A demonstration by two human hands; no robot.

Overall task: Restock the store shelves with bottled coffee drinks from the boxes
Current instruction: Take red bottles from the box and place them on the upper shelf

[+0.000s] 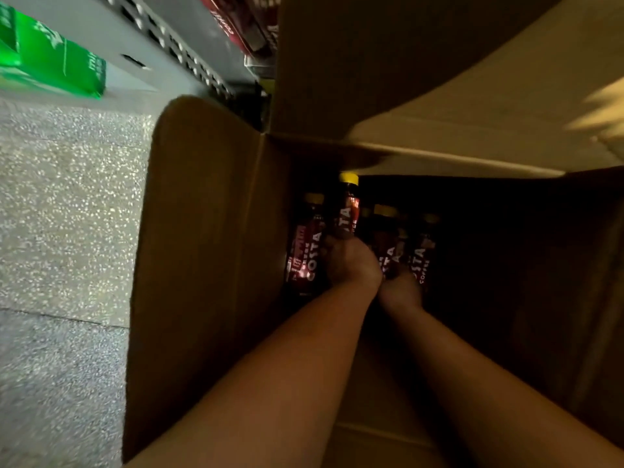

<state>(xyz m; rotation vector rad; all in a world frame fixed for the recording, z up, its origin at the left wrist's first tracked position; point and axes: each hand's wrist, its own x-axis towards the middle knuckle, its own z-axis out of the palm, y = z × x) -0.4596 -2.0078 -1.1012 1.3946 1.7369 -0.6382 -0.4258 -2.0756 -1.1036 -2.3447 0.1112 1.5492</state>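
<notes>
Both my arms reach down into an open cardboard box (202,231) that stands on the floor. Several dark red coffee bottles with yellow caps stand in its dim far-left corner. My left hand (351,261) grips one bottle (347,207), which sits higher than the others. Beside it on the left stands another bottle (307,244). My right hand (400,288) is curled around the base of a bottle (388,244) to the right. One more bottle (422,251) stands further right in shadow.
The box's far flap (388,62) stands up and hides much of the grey metal shelf unit (162,38) behind it. A green carton (50,59) sits at the upper left, red packs (243,21) on the shelf. Speckled floor (60,231) lies left.
</notes>
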